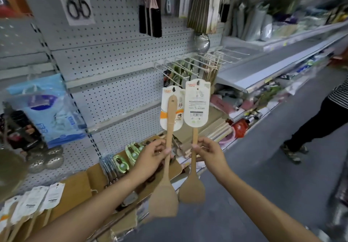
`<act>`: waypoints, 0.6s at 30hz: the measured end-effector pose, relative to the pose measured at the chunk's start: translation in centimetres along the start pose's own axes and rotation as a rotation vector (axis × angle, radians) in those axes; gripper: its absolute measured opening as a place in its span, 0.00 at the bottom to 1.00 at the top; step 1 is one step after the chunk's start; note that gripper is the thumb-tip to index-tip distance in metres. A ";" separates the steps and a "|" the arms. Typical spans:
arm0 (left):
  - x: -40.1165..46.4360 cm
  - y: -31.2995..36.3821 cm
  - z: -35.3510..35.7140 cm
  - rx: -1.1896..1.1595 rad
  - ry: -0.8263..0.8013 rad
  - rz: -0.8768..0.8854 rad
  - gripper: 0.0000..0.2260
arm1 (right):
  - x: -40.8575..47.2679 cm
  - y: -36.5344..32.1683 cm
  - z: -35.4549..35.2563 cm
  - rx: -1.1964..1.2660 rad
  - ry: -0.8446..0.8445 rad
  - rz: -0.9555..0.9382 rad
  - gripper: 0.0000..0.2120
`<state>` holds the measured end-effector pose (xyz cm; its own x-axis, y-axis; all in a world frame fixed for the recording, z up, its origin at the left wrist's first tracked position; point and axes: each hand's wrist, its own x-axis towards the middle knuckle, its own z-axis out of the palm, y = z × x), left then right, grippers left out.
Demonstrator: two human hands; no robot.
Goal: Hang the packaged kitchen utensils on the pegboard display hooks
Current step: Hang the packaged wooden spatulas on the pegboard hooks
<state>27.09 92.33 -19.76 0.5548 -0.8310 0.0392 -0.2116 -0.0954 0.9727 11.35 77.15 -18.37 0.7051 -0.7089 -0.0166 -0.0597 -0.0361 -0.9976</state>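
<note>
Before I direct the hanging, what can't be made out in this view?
- Head view: print on both spatula cards is too small to read.
- The hooks behind the cards are partly hidden.
- Right shelves are motion-blurred.
- Left hand and right hand cover the handle middles.

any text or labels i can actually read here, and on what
None can be quoted with confidence.
Left spatula card: red logo and large characters, blurred.
Right spatula card: fine print and barcode, too small.
Blue bag: logo, blurred.
Cards at lower left: unreadable.
</note>
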 end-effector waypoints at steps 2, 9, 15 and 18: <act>1.0 0.5 2.0 -0.005 0.011 0.004 0.03 | 0.7 0.4 -2.4 -0.001 0.008 -0.005 0.03; 5.7 0.5 6.5 -0.011 -0.039 -0.032 0.06 | 4.2 2.5 -8.8 -0.017 0.069 0.025 0.05; 12.7 0.0 10.0 -0.065 -0.084 0.010 0.02 | 9.3 3.3 -13.4 -0.030 0.065 0.023 0.03; 17.5 -0.4 12.0 -0.093 -0.103 -0.001 0.03 | 12.7 3.6 -16.1 -0.056 0.066 0.031 0.03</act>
<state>27.25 71.22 -22.17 0.4681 -0.8835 0.0192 -0.1330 -0.0490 0.9899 8.74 56.70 -21.07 0.6545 -0.7550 -0.0412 -0.1212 -0.0510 -0.9913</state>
